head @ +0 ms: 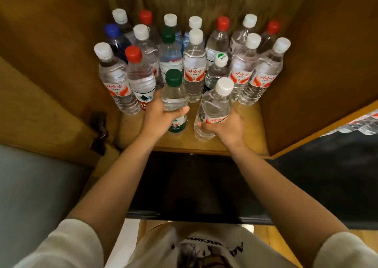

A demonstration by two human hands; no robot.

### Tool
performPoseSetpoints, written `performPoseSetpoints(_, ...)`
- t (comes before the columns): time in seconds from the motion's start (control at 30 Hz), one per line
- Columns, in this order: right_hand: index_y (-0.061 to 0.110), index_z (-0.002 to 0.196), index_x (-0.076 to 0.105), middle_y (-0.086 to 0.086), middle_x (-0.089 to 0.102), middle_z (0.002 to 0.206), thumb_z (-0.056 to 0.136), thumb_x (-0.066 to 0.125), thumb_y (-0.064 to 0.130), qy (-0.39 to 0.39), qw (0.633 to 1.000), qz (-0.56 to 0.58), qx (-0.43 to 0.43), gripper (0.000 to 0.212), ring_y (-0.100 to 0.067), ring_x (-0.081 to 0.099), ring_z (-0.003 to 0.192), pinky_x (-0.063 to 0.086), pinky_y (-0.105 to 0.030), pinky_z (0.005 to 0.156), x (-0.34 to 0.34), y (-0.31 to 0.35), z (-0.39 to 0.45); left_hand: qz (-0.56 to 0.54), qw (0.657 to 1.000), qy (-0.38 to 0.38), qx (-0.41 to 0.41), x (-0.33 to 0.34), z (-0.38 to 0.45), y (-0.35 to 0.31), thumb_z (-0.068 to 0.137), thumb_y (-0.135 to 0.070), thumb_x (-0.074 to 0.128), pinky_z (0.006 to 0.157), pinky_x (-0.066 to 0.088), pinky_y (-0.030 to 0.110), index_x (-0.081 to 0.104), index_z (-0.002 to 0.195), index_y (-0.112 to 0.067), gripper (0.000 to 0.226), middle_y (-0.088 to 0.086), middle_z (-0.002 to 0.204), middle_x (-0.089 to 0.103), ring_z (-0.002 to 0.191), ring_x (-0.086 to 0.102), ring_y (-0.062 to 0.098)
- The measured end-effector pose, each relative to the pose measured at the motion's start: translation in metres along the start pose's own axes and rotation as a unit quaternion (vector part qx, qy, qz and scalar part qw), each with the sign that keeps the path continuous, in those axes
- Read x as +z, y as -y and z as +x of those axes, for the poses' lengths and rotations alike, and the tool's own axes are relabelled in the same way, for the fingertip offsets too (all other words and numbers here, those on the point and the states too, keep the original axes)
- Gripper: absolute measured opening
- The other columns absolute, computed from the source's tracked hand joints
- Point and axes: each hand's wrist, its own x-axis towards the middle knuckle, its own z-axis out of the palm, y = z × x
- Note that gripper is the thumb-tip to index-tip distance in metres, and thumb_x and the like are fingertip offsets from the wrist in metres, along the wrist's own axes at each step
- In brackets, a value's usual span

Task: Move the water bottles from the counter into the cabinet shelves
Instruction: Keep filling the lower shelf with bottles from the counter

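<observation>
Inside the wooden cabinet (319, 67), seen from my head camera, the shelf (251, 132) holds a crowd of upright water bottles (194, 63) packed in rows toward the back wall; their caps are white, red, green and one blue, and all carry clear water. At the front edge of that crowd I hold two more; my left hand (161, 114) is wrapped around the green-capped bottle (173, 95), thumb across its front just above the green label, and it stands upright, near the red-capped bottle (139, 77) on its left; my right hand (227, 126) grips the white-capped bottle (216, 108) low on its body, over the red and white label, and this one leans with its cap tilted right; the two held bottles sit just beside each other without touching.

The bases of both held bottles are partly covered by my fingers, so I cannot tell whether they rest on the shelf; the back-row bottles show only caps and shoulders; at the right edge, a few more bottles (362, 124) are cut off by the frame; a dark hinge (99, 130) sits on the left door, blurred.
</observation>
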Motion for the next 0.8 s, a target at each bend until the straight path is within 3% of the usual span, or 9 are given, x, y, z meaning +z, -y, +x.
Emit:
performPoseSetpoints(0.17, 0.017, 0.122, 0.050, 0.001, 0.065, 0.118, 0.051, 0.087, 0.036, -0.029, 1.000, 0.000, 0.003, 0.082, -0.014, 0.060, 0.108, 0.042, -0.019, 0.087, 0.009, -0.005, -0.005, -0.006, 1.000, -0.017, 0.010, 0.004, -0.002, 0.010, 0.071, -0.023, 0.078, 0.094, 0.044, 0.023, 0.045, 0.128, -0.010, 0.067, -0.007, 0.113, 0.061, 0.109, 0.058, 0.007)
performPoseSetpoints(0.3, 0.018, 0.123, 0.048, 0.002, 0.063, 0.121, 0.051, 0.087, 0.037, -0.013, 0.999, 0.031, 0.007, 0.084, -0.014, 0.058, 0.113, 0.046, -0.031, 0.097, 0.010, -0.004, -0.006, -0.010, 0.999, -0.036, 0.021, 0.006, -0.005, 0.014, 0.071, -0.027, 0.078, 0.084, 0.040, 0.002, 0.043, 0.129, -0.015, 0.069, -0.023, 0.107, 0.055, 0.098, 0.052, -0.017)
performPoseSetpoints(0.4, 0.017, 0.125, 0.047, 0.001, 0.061, 0.123, 0.054, 0.087, 0.030, 0.021, 0.999, 0.046, 0.009, 0.082, -0.016, 0.056, 0.115, 0.045, -0.035, 0.099, 0.006, -0.003, -0.003, -0.021, 0.999, -0.035, 0.020, 0.005, -0.006, 0.016, 0.071, -0.022, 0.078, 0.091, 0.043, 0.011, 0.042, 0.130, -0.014, 0.070, -0.016, 0.112, 0.055, 0.105, 0.054, -0.005)
performPoseSetpoints(0.47, 0.018, 0.124, 0.046, 0.007, 0.059, 0.119, 0.057, 0.086, 0.021, 0.048, 0.998, 0.040, 0.017, 0.077, -0.014, 0.055, 0.113, 0.045, -0.021, 0.091, 0.001, -0.005, -0.002, -0.041, 0.999, -0.024, -0.004, 0.005, -0.009, 0.018, 0.072, -0.019, 0.077, 0.095, 0.042, 0.020, 0.042, 0.131, -0.015, 0.069, -0.012, 0.117, 0.054, 0.112, 0.052, 0.005)
performPoseSetpoints(0.53, 0.019, 0.129, 0.043, 0.011, 0.054, 0.118, 0.063, 0.082, 0.013, 0.071, 0.996, 0.041, 0.028, 0.077, -0.008, 0.051, 0.111, 0.039, -0.006, 0.082, -0.004, -0.007, -0.004, -0.069, 0.995, -0.024, -0.072, 0.005, -0.017, 0.023, 0.075, -0.019, 0.075, 0.095, 0.038, 0.020, 0.040, 0.134, -0.016, 0.070, -0.010, 0.125, 0.052, 0.117, 0.046, 0.005)
performPoseSetpoints(0.6, 0.019, 0.138, 0.035, 0.007, 0.050, 0.130, 0.070, 0.077, 0.007, 0.100, 0.991, 0.070, 0.057, 0.081, -0.009, 0.046, 0.118, 0.041, -0.012, 0.089, -0.008, -0.013, -0.009, -0.119, 0.974, -0.043, -0.187, 0.005, -0.031, 0.030, 0.078, -0.019, 0.072, 0.094, 0.036, 0.023, 0.035, 0.140, -0.019, 0.072, -0.002, 0.139, 0.047, 0.122, 0.044, 0.010)
performPoseSetpoints(0.7, 0.027, 0.144, 0.024, -0.002, 0.043, 0.142, 0.080, 0.068, 0.011, 0.133, 0.972, 0.144, 0.127, 0.079, -0.017, 0.041, 0.130, 0.042, -0.039, 0.103, -0.010, -0.020, -0.019, -0.286, 0.892, -0.064, -0.343, 0.007, -0.050, 0.039, 0.085, -0.014, 0.063, 0.094, 0.043, 0.031, 0.026, 0.145, -0.019, 0.071, 0.012, 0.141, 0.045, 0.122, 0.050, 0.024)
performPoseSetpoints(0.73, 0.029, 0.144, 0.023, -0.002, 0.042, 0.143, 0.083, 0.065, 0.014, 0.138, 0.966, 0.166, 0.144, 0.076, -0.018, 0.041, 0.130, 0.044, -0.040, 0.102, -0.008, -0.021, -0.023, -0.338, 0.867, -0.060, -0.361, 0.008, -0.054, 0.039, 0.087, -0.012, 0.060, 0.094, 0.045, 0.034, 0.021, 0.146, -0.019, 0.071, 0.016, 0.141, 0.045, 0.120, 0.052, 0.027)
performPoseSetpoints(0.8, 0.031, 0.144, 0.024, 0.001, 0.046, 0.139, 0.088, 0.059, 0.019, 0.135, 0.965, 0.178, 0.136, 0.067, -0.017, 0.042, 0.130, 0.048, -0.034, 0.095, -0.003, -0.022, -0.029, -0.392, 0.849, -0.035, -0.353, 0.010, -0.058, 0.038, 0.090, -0.013, 0.056, 0.096, 0.044, 0.039, 0.013, 0.148, -0.027, 0.073, 0.020, 0.144, 0.039, 0.120, 0.052, 0.033)
